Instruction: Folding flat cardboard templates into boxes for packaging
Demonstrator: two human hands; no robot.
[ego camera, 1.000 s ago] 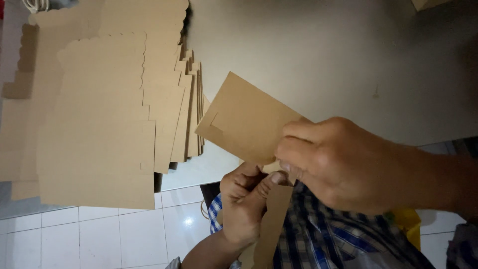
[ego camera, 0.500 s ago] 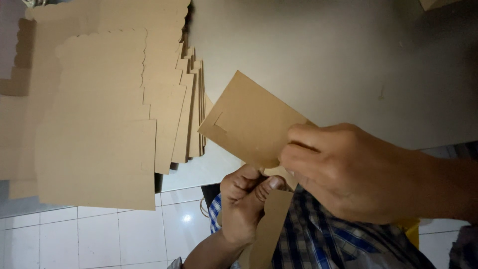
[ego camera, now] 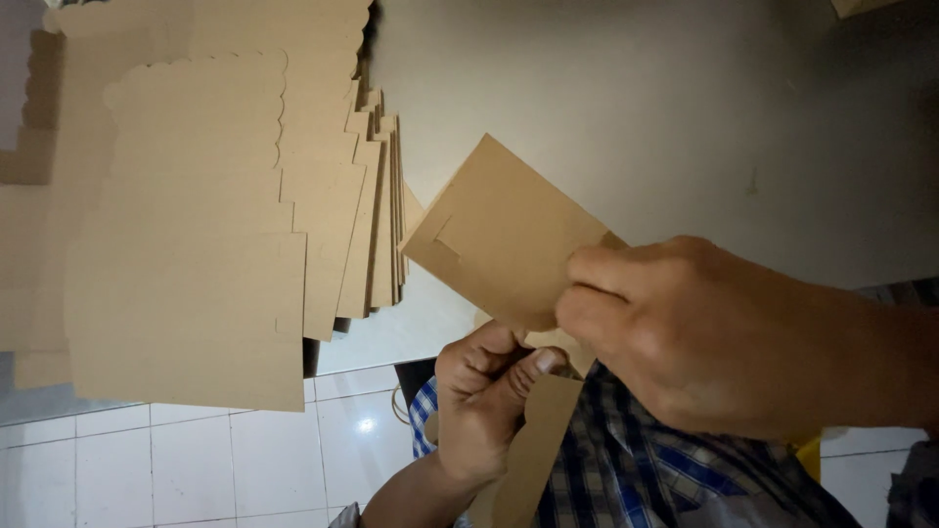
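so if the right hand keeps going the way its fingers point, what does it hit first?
Probably the stack of cardboard blanks, leftward past the cardboard piece the right hand holds; depth is unclear.

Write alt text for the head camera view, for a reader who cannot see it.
Two bare hands hold a brown cardboard piece over a grey table: the right hand pinches its lower edge, and the left hand grips a narrower cardboard strip beneath. A fanned stack of flat cardboard sheets lies on the left, above a white tiled floor.
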